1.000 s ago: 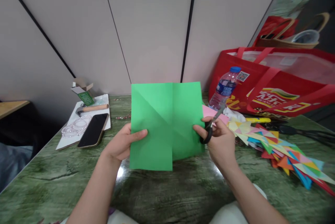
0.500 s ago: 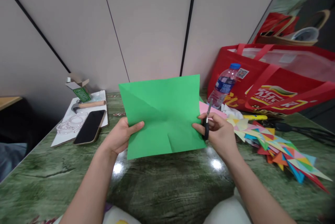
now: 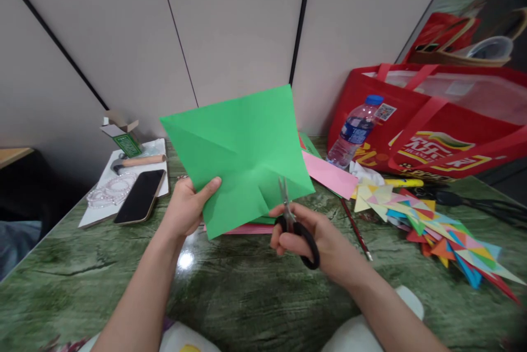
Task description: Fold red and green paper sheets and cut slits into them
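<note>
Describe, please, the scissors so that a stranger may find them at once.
Find the big green sheet in the left hand. In front of its lower edge, the right hand holds the scissors. Black loop handles and slim metal blades set them apart from the sheet.

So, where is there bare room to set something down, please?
Bare table shows between the left forearm and right forearm, before the green paper, and left of the left forearm, nearer than the phone. The back right is crowded: folded papers, bottle, red bag.
</note>
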### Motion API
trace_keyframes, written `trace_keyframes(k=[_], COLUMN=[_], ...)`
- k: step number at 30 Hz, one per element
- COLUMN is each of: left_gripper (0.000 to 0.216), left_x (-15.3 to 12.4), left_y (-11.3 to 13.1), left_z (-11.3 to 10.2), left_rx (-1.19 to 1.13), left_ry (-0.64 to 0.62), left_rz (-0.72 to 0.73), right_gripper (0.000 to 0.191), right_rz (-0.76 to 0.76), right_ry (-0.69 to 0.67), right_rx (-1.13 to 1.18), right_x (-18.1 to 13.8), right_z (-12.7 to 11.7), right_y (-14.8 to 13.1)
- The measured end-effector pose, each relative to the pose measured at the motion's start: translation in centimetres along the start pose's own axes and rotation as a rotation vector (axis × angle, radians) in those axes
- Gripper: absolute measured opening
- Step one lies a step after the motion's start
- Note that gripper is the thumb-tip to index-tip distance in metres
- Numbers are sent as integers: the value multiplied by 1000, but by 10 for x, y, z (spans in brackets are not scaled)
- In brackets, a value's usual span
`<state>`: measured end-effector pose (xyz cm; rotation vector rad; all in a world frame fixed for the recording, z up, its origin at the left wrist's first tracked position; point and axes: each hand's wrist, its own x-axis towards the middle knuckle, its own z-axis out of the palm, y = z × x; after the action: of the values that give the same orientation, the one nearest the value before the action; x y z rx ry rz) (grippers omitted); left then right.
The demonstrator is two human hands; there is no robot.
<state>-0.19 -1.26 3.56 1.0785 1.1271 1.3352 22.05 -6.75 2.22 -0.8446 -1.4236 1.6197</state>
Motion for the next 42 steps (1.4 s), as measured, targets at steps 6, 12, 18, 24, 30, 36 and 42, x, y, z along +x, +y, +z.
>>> trace_keyframes(k=[6,12,18,24,30,36,42], left_gripper=[30,33,33,32,34,32,30], left_x=[-3,-6,-11,-12,-14,-19,-20], left_y=[6,9,10,6,4,4,5], left_z=[-2,-1,5,9,14,15,15], left_rx=[-6,-27,-33,5,61,81,104], left_ry=[37,17,-31,-91,-45,-41,-49], left_rz=[6,-7,-50,-82,-46,-9,17], right_gripper=[49,61,60,50,32,36,35], right_rz=[138,171,145,125,57,16,-59], right_ry=[-215,-285,-272,-169,-88,-17,40], right_rx=[43,20,6,11,-27,3,5], right_x=[2,-1,1,2,6,7,9], right_z=[-8,-9,-8,-6,1,5,6], right_y=[3,3,6,5,3,8,15])
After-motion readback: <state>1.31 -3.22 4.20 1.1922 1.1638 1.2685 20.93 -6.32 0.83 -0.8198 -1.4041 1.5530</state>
